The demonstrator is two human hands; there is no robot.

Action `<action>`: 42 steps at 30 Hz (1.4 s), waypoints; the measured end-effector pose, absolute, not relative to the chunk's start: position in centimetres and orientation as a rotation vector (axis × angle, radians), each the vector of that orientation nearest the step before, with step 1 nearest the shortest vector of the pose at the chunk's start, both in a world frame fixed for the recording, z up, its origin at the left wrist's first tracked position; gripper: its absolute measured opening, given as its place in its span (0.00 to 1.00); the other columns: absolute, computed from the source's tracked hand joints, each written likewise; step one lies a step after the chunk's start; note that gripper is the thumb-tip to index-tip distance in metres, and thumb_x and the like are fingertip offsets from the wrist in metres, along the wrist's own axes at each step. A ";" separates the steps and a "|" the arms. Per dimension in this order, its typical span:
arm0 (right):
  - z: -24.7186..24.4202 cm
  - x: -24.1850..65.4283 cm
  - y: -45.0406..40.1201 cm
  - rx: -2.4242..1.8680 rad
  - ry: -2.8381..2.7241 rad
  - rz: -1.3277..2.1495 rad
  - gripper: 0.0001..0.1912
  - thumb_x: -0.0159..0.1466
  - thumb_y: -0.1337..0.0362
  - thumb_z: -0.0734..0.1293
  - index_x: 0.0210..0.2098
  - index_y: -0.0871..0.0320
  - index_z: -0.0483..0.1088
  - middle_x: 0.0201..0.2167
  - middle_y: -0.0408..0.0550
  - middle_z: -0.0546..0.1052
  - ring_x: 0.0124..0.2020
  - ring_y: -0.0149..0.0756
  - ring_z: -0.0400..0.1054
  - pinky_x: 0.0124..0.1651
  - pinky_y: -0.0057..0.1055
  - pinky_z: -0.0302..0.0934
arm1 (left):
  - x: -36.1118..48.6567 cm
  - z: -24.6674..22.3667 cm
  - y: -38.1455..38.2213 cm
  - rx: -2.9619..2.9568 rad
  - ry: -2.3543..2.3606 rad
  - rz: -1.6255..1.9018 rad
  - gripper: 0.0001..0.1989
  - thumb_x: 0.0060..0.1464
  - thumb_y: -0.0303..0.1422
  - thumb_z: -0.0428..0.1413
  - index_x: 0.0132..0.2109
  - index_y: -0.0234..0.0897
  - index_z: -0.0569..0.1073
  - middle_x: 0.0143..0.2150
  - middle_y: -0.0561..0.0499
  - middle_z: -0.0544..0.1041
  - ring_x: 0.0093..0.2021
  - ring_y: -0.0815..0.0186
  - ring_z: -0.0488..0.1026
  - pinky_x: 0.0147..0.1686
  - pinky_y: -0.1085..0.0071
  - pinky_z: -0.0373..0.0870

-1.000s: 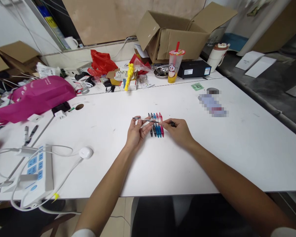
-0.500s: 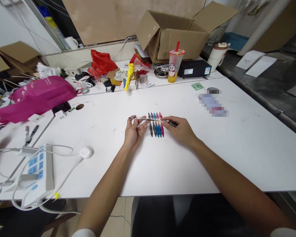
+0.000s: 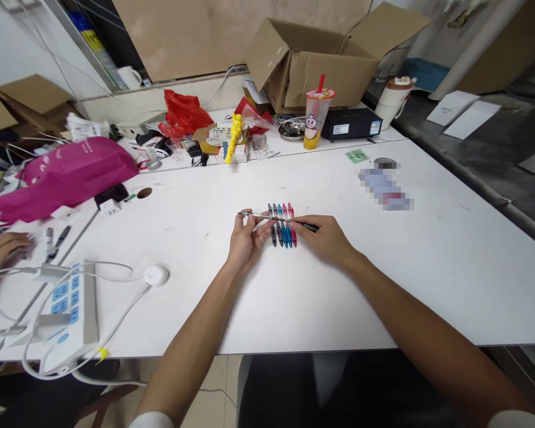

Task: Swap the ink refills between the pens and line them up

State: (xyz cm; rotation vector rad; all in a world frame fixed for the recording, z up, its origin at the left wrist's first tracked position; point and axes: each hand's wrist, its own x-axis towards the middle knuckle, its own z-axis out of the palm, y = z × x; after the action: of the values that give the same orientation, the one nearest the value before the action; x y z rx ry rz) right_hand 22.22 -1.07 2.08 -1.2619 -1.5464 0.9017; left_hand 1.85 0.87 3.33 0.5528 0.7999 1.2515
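Between my two hands a slim pen [image 3: 267,217] is held crosswise, with a clear or metallic shaft to the left and a dark grip at its right end. My left hand [image 3: 245,238] pinches the left end between thumb and fingers, its other fingers loosely curled beneath. My right hand [image 3: 323,236] is closed around the dark end. Whether the pen is in separate parts is too small to tell. Just behind and below it, a row of several pens [image 3: 288,239] in black, grey, blue and pink lies side by side on the white table [image 3: 294,303], partly covered by my fingers.
At left are a power strip [image 3: 87,315] with tangled cables, a white round charger [image 3: 156,275] and a magenta bag [image 3: 71,172]. Another person's hand [image 3: 4,249] rests at the left edge. A drink cup [image 3: 316,122] and a cardboard box [image 3: 325,77] stand at the back.
Both hands have shifted slightly, the left a little rightward, bringing them somewhat closer together along the pen. Another person's hand has come further into view at the left.
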 end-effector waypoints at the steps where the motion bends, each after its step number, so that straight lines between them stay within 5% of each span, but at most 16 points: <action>1: 2.2 22.2 -1.1 -1.259 -1.556 0.897 0.13 0.66 0.52 0.72 0.44 0.50 0.84 0.44 0.49 0.85 0.44 0.44 0.79 0.50 0.45 0.72 | 1.8 3.3 0.9 0.550 0.804 1.253 0.05 0.69 0.31 0.55 0.47 0.43 0.64 0.48 0.46 0.82 0.43 0.64 0.84 0.39 0.73 0.79; 10: 2.7 22.5 -1.1 -1.184 -1.684 0.864 0.14 0.68 0.59 0.66 0.48 0.52 0.82 0.46 0.50 0.84 0.45 0.43 0.77 0.51 0.42 0.69 | 1.7 3.3 0.9 0.572 0.800 1.262 0.04 0.70 0.30 0.53 0.47 0.43 0.65 0.46 0.47 0.82 0.42 0.63 0.85 0.36 0.75 0.78; 17: 2.2 22.7 -0.9 -1.225 -1.639 0.893 0.14 0.65 0.58 0.71 0.49 0.55 0.78 0.36 0.46 0.81 0.32 0.35 0.69 0.38 0.35 0.64 | 1.6 3.3 1.0 0.565 0.826 1.265 0.07 0.68 0.31 0.57 0.48 0.43 0.65 0.47 0.47 0.81 0.43 0.63 0.85 0.38 0.75 0.78; 21: 2.3 22.6 -0.8 -1.235 -1.621 0.879 0.11 0.65 0.56 0.71 0.42 0.55 0.79 0.37 0.48 0.82 0.34 0.36 0.71 0.39 0.35 0.65 | 1.6 3.3 1.0 0.579 0.828 1.258 0.07 0.68 0.32 0.57 0.48 0.43 0.65 0.47 0.48 0.81 0.44 0.63 0.85 0.38 0.75 0.78; 28: 2.3 22.4 -1.0 -1.186 -1.624 0.900 0.13 0.66 0.56 0.70 0.48 0.52 0.81 0.45 0.50 0.83 0.43 0.41 0.75 0.47 0.40 0.68 | 1.9 3.1 0.8 0.620 0.814 1.260 0.08 0.67 0.33 0.58 0.48 0.44 0.65 0.45 0.49 0.81 0.42 0.64 0.85 0.36 0.76 0.78; 35: 2.1 22.3 -0.8 -1.205 -1.548 0.917 0.14 0.66 0.57 0.70 0.49 0.54 0.76 0.44 0.50 0.81 0.41 0.39 0.74 0.38 0.34 0.66 | 2.0 3.0 0.6 0.644 0.794 1.238 0.08 0.67 0.32 0.59 0.47 0.43 0.66 0.47 0.47 0.81 0.45 0.61 0.85 0.38 0.74 0.78; 42: 2.0 21.8 -1.1 -1.223 -1.568 0.950 0.15 0.68 0.53 0.68 0.49 0.54 0.78 0.43 0.49 0.82 0.42 0.41 0.74 0.43 0.38 0.66 | 2.0 3.2 0.4 0.685 0.739 1.161 0.05 0.67 0.29 0.57 0.47 0.40 0.67 0.48 0.43 0.83 0.43 0.64 0.84 0.40 0.73 0.79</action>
State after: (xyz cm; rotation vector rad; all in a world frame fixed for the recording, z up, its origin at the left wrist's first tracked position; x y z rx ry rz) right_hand 21.77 -1.11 1.99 -1.2230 -1.5680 0.9499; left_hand 2.01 0.36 3.19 0.6846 0.7389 1.1613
